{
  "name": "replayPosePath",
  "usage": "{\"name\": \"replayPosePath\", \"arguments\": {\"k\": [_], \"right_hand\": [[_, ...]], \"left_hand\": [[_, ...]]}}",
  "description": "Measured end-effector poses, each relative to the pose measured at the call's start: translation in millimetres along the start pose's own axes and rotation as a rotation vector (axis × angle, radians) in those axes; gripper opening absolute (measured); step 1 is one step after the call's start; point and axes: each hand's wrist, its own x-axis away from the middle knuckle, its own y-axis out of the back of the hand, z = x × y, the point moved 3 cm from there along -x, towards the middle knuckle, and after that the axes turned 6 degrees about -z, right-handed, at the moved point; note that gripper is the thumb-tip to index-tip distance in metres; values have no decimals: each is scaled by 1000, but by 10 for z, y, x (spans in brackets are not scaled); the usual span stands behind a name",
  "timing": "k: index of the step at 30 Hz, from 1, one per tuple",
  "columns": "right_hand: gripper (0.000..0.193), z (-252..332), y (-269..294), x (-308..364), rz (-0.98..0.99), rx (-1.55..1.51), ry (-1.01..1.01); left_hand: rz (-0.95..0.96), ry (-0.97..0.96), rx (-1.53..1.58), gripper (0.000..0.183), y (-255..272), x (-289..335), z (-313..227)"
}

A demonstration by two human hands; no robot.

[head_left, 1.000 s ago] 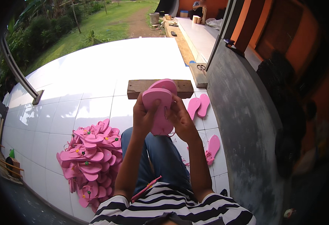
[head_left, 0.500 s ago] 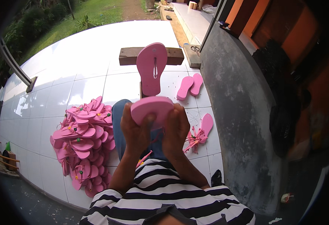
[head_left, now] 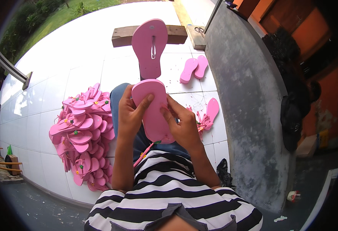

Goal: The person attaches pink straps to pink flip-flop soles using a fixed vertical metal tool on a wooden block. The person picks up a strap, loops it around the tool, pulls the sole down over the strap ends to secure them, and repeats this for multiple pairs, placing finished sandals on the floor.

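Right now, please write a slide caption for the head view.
A pink sole in both hands, with piled pink sandals to the left.

I'm seeing a pink sole (head_left: 152, 119) being held, its flat face showing, its broad rounded end pointing outward; by its narrower end a thin pink strap (head_left: 147, 150) is slanting, whether attached I can't tell.

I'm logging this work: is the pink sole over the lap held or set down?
Held: the left hand and right hand hold the pink sole from opposite sides.
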Motion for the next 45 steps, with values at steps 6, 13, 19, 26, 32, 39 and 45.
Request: {"name": "replayPosePath", "arguments": {"k": [6,13,19,26,32,39,45], "right_hand": [[44,-708,136,312,164,-288,-471],[39,-1712,530,965,-164,-421,-642],[43,-2695,845,957,-494,-165,-781],[37,-2557,642,515,-497,2,-696],[33,-1001,-20,-224,-75,-454,-504],[27,-640,-147,-560,20,-504,-450],[25,-248,55,-899,-59,-186,-42]], "left_hand": [[-216,71,98,27,101,-244,287],[89,83,-717,37,387,108,948],[752,-85,-1548,30,597,1011,980],[281,544,-659,23,677,484,567],[-10,483,-27,24,262,-54,536],[17,260,-3,34,-39,-251,784],[87,-131,-301,29,-118,-423,526]]}}
